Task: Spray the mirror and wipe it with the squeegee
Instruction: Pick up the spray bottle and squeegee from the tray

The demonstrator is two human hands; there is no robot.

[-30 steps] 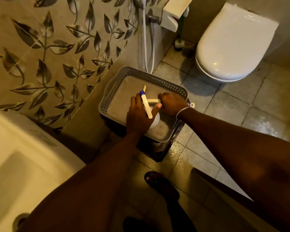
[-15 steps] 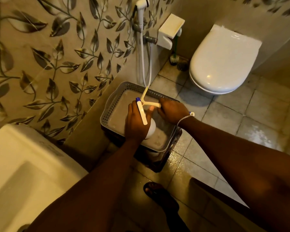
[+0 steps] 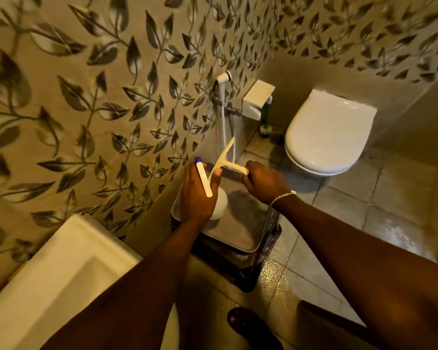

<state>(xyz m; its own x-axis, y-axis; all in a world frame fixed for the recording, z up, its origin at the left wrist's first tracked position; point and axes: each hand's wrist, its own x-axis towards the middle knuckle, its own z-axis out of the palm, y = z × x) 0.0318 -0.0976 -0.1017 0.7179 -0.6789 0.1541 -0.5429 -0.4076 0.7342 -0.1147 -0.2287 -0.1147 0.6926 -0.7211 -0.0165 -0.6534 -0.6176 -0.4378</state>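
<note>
**Both hands loaded over the basket, mirror not in frame**

Left hand [image 3: 196, 195] is wrapped round a white spray bottle [image 3: 219, 204]; fingers clenched on the body, bottle mostly hidden behind the hand. A white stick-shaped part with a blue tip [image 3: 202, 176] lies across the back of that hand, blue end pointing up toward the wall. Can't tell whether it belongs to the bottle.

Right hand [image 3: 259, 181] grips the handle of a cream squeegee [image 3: 225, 157]; fingers closed round it, handle end hidden in the fist. Blade bar runs diagonally, upper end pointing at the wall hose, lower end touching the left hand's fingers. Silver bracelet [image 3: 282, 197] on the right wrist.

Both hands sit above a grey perforated basket [image 3: 238, 223], which rests on a dark stand on the tiled floor. Basket is against the leaf-pattern wall [image 3: 86, 97]. White sink [image 3: 48, 274] lower left, toilet [image 3: 329, 132] with lid down upper right, bidet sprayer [image 3: 223, 79] on the wall between them.
</note>
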